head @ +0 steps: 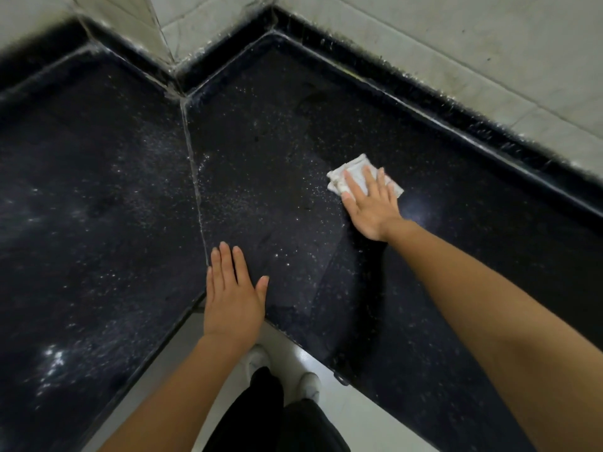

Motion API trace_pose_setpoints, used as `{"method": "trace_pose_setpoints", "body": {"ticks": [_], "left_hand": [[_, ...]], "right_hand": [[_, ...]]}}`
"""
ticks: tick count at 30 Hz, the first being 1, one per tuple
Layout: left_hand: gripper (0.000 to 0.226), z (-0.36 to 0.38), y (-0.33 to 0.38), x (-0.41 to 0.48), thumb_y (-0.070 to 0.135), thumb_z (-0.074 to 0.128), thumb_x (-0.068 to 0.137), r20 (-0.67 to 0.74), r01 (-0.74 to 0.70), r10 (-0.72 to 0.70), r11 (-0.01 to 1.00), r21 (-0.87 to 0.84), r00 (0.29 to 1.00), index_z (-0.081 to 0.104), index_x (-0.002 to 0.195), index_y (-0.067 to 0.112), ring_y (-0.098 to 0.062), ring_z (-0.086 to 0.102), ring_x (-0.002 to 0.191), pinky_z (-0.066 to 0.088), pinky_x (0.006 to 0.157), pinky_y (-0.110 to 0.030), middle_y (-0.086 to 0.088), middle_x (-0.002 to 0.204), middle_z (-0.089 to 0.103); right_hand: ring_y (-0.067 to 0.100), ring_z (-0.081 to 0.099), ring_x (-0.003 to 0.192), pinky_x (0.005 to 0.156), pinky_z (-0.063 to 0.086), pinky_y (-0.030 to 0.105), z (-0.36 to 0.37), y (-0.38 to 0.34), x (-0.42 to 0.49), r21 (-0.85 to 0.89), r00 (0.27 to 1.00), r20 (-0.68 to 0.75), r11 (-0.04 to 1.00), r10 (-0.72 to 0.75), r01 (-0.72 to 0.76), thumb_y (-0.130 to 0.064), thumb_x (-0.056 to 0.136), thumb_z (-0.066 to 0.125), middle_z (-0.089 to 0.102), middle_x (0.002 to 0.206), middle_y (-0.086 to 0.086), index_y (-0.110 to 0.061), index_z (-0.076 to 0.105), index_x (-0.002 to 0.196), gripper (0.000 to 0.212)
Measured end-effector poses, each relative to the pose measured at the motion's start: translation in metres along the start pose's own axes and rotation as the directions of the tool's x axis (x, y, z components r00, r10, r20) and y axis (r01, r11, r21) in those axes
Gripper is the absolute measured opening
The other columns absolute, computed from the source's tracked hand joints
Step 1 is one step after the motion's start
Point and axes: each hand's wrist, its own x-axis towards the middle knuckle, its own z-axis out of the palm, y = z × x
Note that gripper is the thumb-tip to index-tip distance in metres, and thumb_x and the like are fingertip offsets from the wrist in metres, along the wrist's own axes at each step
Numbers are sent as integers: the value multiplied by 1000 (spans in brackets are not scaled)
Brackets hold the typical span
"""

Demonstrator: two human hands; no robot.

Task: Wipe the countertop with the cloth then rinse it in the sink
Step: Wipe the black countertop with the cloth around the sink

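A black speckled L-shaped countertop (267, 177) fills the head view. A small folded white cloth (357, 172) lies on its right section. My right hand (372, 203) presses flat on the cloth with straight fingers and covers its near half. My left hand (233, 295) rests flat, fingers straight, on the counter's inner corner near the front edge. No sink is in view.
A pale seam (194, 177) runs between the two counter slabs. A raised black lip (424, 102) borders the back, under a tiled wall (456, 40). White floor (339, 406), dark trousers and white shoes show below the counter edge.
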Motion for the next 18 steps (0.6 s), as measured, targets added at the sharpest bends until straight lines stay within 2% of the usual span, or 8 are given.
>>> {"method": "trace_pose_setpoints", "body": {"ticks": [3, 7, 10, 12, 15, 18], "left_hand": [[78, -2, 1, 0, 51, 10, 93, 10, 3, -3, 1000, 4, 1000, 20, 145, -6, -39, 14, 143, 9, 115, -44, -27, 153, 15], [76, -9, 2, 0, 53, 11, 96, 67, 0, 0, 1000, -6, 998, 3, 148, -1, -33, -4, 146, -3, 118, -40, -21, 157, -2], [86, -9, 1, 0, 58, -4, 91, 34, 6, -6, 1000, 9, 999, 19, 146, -3, -35, 13, 144, 4, 116, -41, -23, 154, 15], [88, -9, 0, 1, 57, -7, 92, 40, 8, -8, 1000, 11, 999, 29, 143, -6, -38, 24, 141, 12, 114, -44, -26, 150, 26], [80, -11, 0, 1, 52, 5, 97, 35, 0, 0, 1000, 0, 999, 35, 139, -9, -41, 32, 136, 22, 112, -48, -29, 146, 33], [75, -8, -1, 0, 49, 14, 96, 12, -14, 13, 999, 30, 1000, 37, 138, -10, -41, 34, 135, 23, 111, -48, -30, 144, 35]], "right_hand": [[19, -34, 140, 113, -22, 36, 19, -11, -35, -34, 986, 53, 987, -157, 159, -51, 101, 10, -25, 159, 0, -40, -5, 153, 55], [19, -36, 140, 114, -21, 37, 47, -18, -90, -120, 946, 116, 942, -301, 314, -51, 99, 8, -25, 159, 0, -44, -9, 150, 53], [15, -37, 139, 116, -20, 36, 61, -11, -128, -157, 889, 194, 881, -415, 445, -51, 101, 10, -28, 155, -7, -51, -14, 144, 50], [11, -35, 140, 115, -20, 34, 60, 1, -136, -199, 852, 236, 835, -468, 513, -52, 101, 11, -26, 156, -11, -53, -13, 144, 49], [7, -33, 140, 116, -19, 31, 49, 12, -120, -222, 850, 223, 825, -477, 520, -56, 100, 10, -24, 156, -15, -54, -8, 145, 49], [8, -34, 140, 118, -15, 35, 38, 12, -91, -168, 921, 138, 908, -364, 384, -60, 94, 3, -23, 157, -13, -54, -10, 143, 51]]}}
